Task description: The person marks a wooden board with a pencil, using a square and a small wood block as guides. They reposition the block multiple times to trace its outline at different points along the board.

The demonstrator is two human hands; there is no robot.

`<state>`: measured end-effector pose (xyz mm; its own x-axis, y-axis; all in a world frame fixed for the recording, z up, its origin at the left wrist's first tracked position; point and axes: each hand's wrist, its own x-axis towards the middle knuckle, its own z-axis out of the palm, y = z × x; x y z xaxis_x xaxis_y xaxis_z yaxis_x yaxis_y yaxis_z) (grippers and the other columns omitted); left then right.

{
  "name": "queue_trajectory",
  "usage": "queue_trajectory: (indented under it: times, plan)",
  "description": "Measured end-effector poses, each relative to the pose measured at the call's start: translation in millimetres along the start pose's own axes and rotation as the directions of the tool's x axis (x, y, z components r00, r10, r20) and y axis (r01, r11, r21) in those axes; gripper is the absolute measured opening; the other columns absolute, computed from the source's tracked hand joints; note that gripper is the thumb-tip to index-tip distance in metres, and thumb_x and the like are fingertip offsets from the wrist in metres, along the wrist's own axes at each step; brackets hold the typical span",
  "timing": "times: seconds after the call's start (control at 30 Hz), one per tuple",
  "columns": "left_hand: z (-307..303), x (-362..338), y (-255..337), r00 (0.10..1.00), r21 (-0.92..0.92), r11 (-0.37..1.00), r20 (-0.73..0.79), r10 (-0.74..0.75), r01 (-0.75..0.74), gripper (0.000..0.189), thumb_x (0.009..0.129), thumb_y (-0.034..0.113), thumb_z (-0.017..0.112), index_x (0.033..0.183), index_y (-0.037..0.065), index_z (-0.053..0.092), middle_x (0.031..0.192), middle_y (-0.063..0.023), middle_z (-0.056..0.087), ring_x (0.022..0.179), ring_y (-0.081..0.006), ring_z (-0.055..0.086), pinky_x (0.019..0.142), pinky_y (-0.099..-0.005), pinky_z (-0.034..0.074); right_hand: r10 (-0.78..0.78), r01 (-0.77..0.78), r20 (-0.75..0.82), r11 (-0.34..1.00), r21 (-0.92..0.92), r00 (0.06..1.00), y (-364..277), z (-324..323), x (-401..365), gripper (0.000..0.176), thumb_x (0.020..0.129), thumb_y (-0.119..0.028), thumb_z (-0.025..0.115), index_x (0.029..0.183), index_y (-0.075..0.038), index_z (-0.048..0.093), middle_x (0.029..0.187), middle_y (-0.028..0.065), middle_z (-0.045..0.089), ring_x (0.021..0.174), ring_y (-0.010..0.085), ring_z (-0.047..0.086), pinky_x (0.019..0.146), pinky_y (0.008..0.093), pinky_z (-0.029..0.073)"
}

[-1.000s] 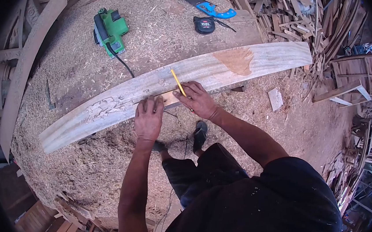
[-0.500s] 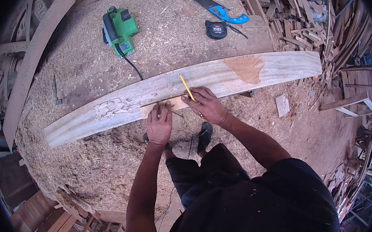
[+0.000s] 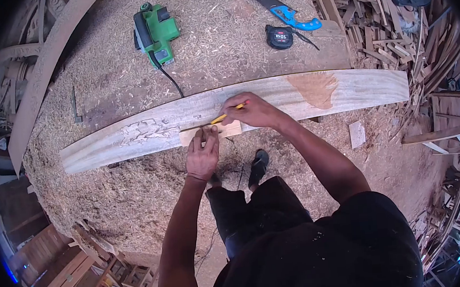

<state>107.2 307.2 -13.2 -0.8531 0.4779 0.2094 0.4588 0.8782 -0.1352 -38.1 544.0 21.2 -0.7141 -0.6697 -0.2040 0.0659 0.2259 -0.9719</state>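
A long, gently curved wooden plank [image 3: 270,97] lies across the view, with a rough patch on its left and a darker brown patch on its right. On its near edge rests a small flat wood block [image 3: 233,128]. My left hand [image 3: 203,158] holds this block down against the plank, fingertips closed together on it. Pinched in my right hand [image 3: 253,111] is a yellow pencil [image 3: 228,113], slanting down to the left. Its tip is at the block's far edge, close to my left fingertips.
Beyond the plank lie a green electric planer [image 3: 161,36] with its cord, a black tape measure [image 3: 279,37] and a blue-handled handsaw [image 3: 290,15]. Wood shavings cover the ground. Scrap wood [image 3: 374,38] is piled at the right, and a curved board [image 3: 43,78] leans at the left.
The pencil, upright between my right fingers before, is now tilted with its tip at the block. My right hand has moved up over the plank. My left hand stays on the block.
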Motion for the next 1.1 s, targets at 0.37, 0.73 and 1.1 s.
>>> queue_trajectory:
  times: [0.37,0.73,1.1]
  plan:
    - [6,-1,-6,0.999,-0.047,0.999,-0.035,0.019,-0.021,0.063,0.094,0.012,0.067,0.156,0.003,0.059,0.144,-0.016,0.064,0.126,-0.0375,0.067,0.098,-0.0466,0.062,-0.491,0.37,0.092,0.507,-0.778,0.866,37,30,-47,0.036,0.097,-0.029,0.077,0.122,-0.005,0.069,0.123,0.0137,0.068,0.125,0.0327,0.065,0.108,0.045,0.056]
    - [1,6,-22,0.997,-0.257,0.966,-0.069,-0.025,0.006,0.053,0.092,0.014,0.071,0.145,0.011,0.068,0.152,-0.0149,0.06,0.13,-0.0352,0.061,0.105,-0.0496,0.053,-0.554,0.241,-0.114,0.527,-0.815,0.825,58,53,-64,0.04,0.088,-0.017,0.077,0.126,-0.007,0.068,0.134,0.0156,0.067,0.136,0.0357,0.058,0.117,0.0487,0.05]
    - [-1,4,-24,0.998,-0.357,0.933,-0.008,-0.058,0.051,0.049,0.093,0.011,0.071,0.142,0.01,0.071,0.155,-0.0129,0.062,0.132,-0.0363,0.06,0.11,-0.0493,0.052,-0.587,0.261,-0.161,0.567,-0.781,0.794,68,55,-63,0.033,0.09,-0.016,0.08,0.121,-0.008,0.072,0.132,0.0137,0.072,0.134,0.0363,0.061,0.114,0.0488,0.051]
